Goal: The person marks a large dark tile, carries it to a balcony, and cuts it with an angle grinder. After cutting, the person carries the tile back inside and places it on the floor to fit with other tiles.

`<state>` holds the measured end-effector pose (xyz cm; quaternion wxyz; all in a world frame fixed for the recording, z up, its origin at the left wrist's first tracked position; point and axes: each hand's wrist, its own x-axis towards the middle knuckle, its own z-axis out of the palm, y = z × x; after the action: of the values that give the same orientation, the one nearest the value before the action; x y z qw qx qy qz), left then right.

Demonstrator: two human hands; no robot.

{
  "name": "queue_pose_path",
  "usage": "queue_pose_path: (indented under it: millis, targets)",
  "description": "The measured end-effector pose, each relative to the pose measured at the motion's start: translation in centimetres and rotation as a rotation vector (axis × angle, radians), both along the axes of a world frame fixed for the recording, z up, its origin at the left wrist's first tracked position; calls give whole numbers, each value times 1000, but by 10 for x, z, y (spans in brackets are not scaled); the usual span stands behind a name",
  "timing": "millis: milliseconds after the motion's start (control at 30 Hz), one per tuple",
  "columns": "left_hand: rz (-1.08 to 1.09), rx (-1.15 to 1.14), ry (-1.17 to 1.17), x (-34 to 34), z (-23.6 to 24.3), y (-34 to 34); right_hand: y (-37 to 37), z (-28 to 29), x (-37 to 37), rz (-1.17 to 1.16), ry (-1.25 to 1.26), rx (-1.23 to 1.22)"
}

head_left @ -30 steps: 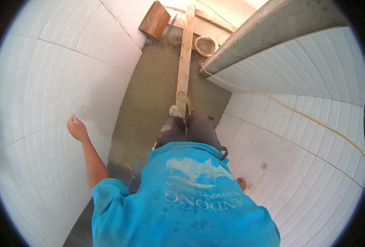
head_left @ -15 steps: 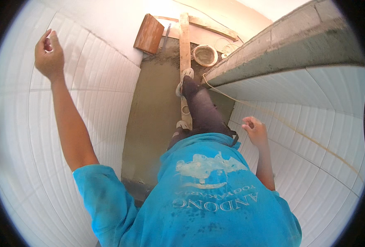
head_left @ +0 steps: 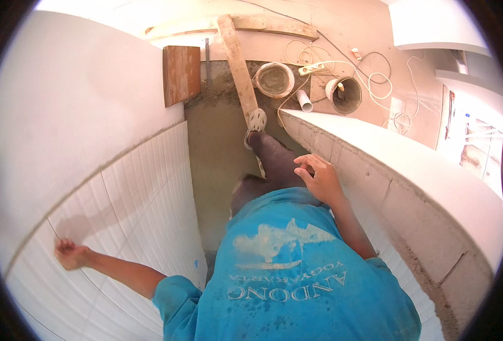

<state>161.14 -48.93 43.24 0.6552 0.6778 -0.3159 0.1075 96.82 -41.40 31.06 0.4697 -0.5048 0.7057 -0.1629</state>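
Note:
At the left, my left hand (head_left: 71,254) is beside the white ribbed tile wall (head_left: 143,182), its fingers curled in and nothing visible in them; whether it touches the tiles is hard to tell. My right hand (head_left: 319,179) is over my thigh, next to the low block wall (head_left: 376,176). Its fingers are loosely bent, the thumb is apart from them, and it holds nothing. One foot in a pale clog (head_left: 257,120) stands on a wooden plank (head_left: 237,68) laid across the grey cement floor (head_left: 211,142).
A stack of brown tiles (head_left: 182,77) leans by the left wall. Ahead are a bucket (head_left: 274,79), a power strip (head_left: 311,69), a white pipe (head_left: 304,101) and a second bucket (head_left: 345,95). Cables (head_left: 370,85) loop over the floor. Another plank (head_left: 274,25) lies crosswise at the back.
My left hand has dropped lower along the tile wall. The right hand has come up and inward over my thigh. The view has shifted, bringing the second bucket and more cables into sight.

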Motion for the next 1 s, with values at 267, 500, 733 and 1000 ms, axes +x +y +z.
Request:
queue_pose_path:
  millis: [267, 500, 733, 1000]
  targets:
    - [-34, -244, 168, -19, 11, -14, -61, 22, -8, -221, -71, 54]
    - [-64, 64, -123, -110, -26, -166, -98, 17, -16, -407, -34, 105]
    - [-266, 381, -116, -223, -87, -344, -179, 8, -46, -697, -13, 93]
    - [67, 391, 438, -233, -91, -417, -307, 14, -80, -663, 100, 112]
